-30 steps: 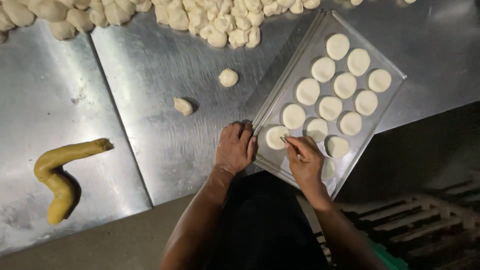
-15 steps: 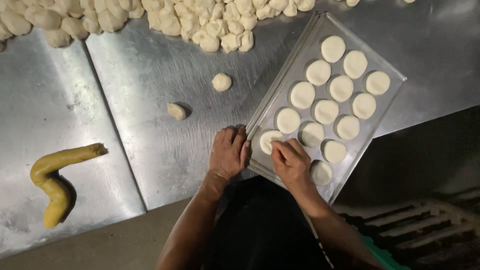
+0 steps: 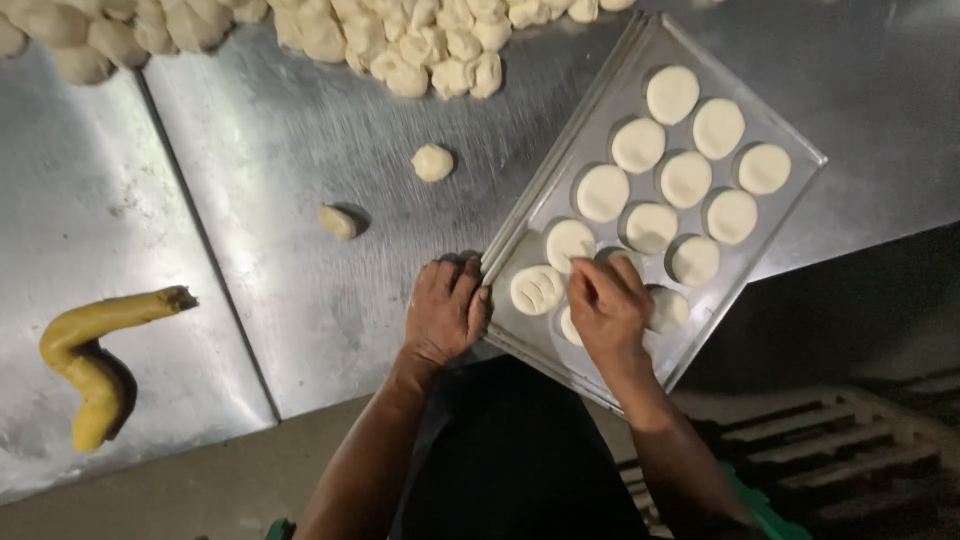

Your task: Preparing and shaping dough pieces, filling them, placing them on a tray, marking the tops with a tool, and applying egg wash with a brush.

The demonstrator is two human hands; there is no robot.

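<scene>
A metal baking tray (image 3: 790,150) lies tilted on the steel table, holding several flat round dough discs (image 3: 685,178). My left hand (image 3: 445,310) rests flat on the table against the tray's near left corner. My right hand (image 3: 605,305) is over the tray's near end with fingers pinched on something thin that I cannot make out, next to a disc with scored lines (image 3: 537,289). It partly hides another disc beneath it.
A long heap of pale dough balls (image 3: 420,45) runs along the far side of the steel table (image 3: 260,180). Two loose balls (image 3: 433,162) (image 3: 338,222) lie between the heap and my hands. A curved yellow dough roll (image 3: 90,360) lies at the left.
My right hand has shifted slightly from the scored disc toward the one beside it. The scored lines now show. My left hand stays at the tray corner.
</scene>
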